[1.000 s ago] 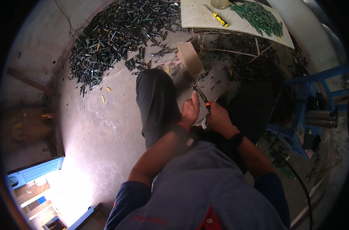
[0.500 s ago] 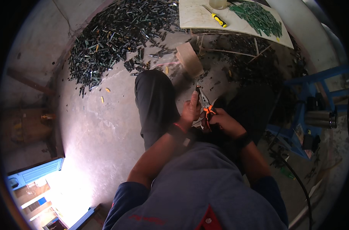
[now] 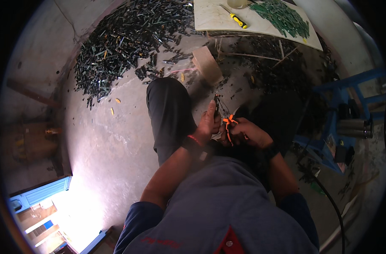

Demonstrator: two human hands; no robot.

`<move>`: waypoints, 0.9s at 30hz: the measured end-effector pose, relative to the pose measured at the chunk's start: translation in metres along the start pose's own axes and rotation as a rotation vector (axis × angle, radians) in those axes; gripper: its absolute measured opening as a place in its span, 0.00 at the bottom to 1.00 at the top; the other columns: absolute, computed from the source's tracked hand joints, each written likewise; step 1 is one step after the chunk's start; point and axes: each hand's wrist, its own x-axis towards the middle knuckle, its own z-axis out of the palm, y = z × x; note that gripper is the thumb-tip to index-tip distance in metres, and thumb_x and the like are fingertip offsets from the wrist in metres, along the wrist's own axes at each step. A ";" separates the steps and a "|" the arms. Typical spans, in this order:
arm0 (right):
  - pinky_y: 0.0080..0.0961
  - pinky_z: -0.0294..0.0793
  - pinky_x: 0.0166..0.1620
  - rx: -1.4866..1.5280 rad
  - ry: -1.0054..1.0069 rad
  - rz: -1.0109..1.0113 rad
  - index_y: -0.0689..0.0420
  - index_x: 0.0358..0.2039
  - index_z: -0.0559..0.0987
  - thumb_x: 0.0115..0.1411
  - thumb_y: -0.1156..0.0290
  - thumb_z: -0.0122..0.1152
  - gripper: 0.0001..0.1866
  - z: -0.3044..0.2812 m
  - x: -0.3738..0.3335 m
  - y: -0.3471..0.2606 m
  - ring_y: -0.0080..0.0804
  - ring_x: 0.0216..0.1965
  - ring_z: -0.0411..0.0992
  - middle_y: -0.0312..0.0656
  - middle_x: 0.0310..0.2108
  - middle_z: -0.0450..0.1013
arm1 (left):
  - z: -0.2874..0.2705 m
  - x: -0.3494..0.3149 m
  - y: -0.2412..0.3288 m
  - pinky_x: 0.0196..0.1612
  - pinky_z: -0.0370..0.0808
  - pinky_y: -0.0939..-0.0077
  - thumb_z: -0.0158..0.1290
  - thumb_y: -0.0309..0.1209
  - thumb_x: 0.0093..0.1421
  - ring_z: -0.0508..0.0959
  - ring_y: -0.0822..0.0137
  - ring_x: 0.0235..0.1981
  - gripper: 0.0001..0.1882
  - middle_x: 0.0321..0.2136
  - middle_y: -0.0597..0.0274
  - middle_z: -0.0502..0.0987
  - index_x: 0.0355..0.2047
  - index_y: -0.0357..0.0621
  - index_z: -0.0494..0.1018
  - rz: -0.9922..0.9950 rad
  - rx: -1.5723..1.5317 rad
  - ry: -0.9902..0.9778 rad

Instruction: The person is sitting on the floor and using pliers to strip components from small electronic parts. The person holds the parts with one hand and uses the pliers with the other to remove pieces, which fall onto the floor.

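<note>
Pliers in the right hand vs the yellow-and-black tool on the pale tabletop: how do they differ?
- Colour: the pliers show orange on their handles; the yellow-and-black tool does not.
- State: the pliers are gripped in the right hand; the yellow-and-black tool lies untouched on the pale tabletop.

Shared: both are hand tools with brightly coloured handles.
</note>
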 end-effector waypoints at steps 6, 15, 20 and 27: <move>0.16 0.67 0.24 0.081 -0.002 0.020 0.64 0.35 0.74 0.48 0.71 0.48 0.15 0.002 -0.005 -0.006 0.29 0.24 0.73 0.45 0.26 0.75 | -0.001 0.002 0.000 0.14 0.51 0.80 0.32 0.67 0.59 0.58 0.76 0.10 0.34 0.09 0.73 0.53 0.11 0.53 0.52 -0.027 0.006 -0.005; 0.22 0.68 0.27 0.198 -0.032 0.044 0.67 0.35 0.74 0.53 0.68 0.48 0.15 -0.008 -0.001 0.005 0.33 0.23 0.71 0.45 0.23 0.71 | -0.002 0.003 -0.004 0.13 0.42 0.79 0.33 0.64 0.60 0.46 0.78 0.09 0.32 0.10 0.75 0.50 0.12 0.53 0.52 0.015 -0.036 -0.078; 0.23 0.67 0.28 0.269 -0.086 0.015 0.66 0.35 0.74 0.59 0.61 0.47 0.19 -0.011 0.000 0.011 0.32 0.22 0.68 0.44 0.22 0.70 | -0.002 0.002 -0.003 0.13 0.42 0.78 0.32 0.63 0.61 0.47 0.78 0.09 0.32 0.10 0.75 0.50 0.12 0.52 0.52 0.020 -0.025 -0.057; 0.23 0.63 0.27 0.353 -0.083 -0.001 0.67 0.35 0.75 0.60 0.58 0.46 0.21 -0.007 -0.001 0.011 0.31 0.20 0.64 0.38 0.12 0.62 | 0.000 0.001 -0.003 0.13 0.43 0.78 0.32 0.63 0.61 0.47 0.78 0.08 0.32 0.09 0.75 0.50 0.12 0.52 0.51 0.029 0.005 -0.024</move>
